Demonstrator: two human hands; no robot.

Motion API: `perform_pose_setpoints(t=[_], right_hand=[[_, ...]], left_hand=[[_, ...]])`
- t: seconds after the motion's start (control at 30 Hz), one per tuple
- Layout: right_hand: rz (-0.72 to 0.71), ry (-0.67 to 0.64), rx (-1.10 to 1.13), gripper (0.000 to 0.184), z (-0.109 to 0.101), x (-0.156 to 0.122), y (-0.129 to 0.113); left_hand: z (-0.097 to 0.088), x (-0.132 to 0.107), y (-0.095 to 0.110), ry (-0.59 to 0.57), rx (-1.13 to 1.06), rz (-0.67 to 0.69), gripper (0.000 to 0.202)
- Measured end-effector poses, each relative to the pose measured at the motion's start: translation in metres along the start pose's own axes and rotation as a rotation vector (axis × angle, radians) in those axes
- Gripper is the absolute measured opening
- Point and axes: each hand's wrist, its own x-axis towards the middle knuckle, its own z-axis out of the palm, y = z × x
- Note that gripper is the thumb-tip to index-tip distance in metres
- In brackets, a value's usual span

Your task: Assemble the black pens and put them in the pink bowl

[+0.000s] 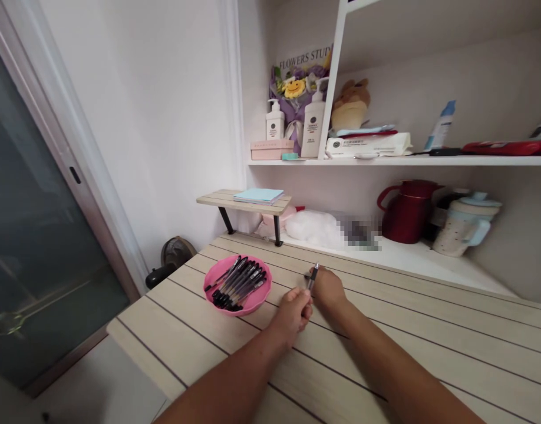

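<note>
My left hand [296, 309] is closed around the lower end of a gel pen [313, 277] with a dark grip. The pen tilts up, its bare silvery tip pointing away from me. Just behind and to the right, my right hand [329, 287] has its fingers curled. A small dark piece [307, 275] like a pen cap sticks out at its fingertips, partly hidden. To the left of both hands, a pink scalloped bowl [267, 294] holds several black-capped gel pens [238, 282] lying in a pile.
The slatted wooden table [173, 318] ends at the left. At its back, a small raised shelf [213, 199] carries light-blue paper [258, 195]. Behind stand a red jug [406, 212], a beige pitcher [462, 227] and a white plastic bag [314, 228]. A fan [177, 252] is beyond the left edge.
</note>
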Motion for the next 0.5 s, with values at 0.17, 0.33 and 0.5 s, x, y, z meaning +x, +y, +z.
perform_pose_setpoints(t=[0.17,0.33,0.5], right_hand=[[-0.007,-0.004,0.010,0.021,0.002,-0.024,0.025],[0.057,0.069,0.169,0.016,-0.009,-0.041,0.056],[0.230,0.250,1.270,0.029,-0.030,-0.055,0.072]], left_hand=[[0.001,-0.001,-0.001,-0.025,0.043,0.006,0.033],[0.004,-0.005,-0.001,-0.065,0.108,0.020,0.029],[0.007,-0.011,0.003,-0.150,0.304,0.044,0.035]])
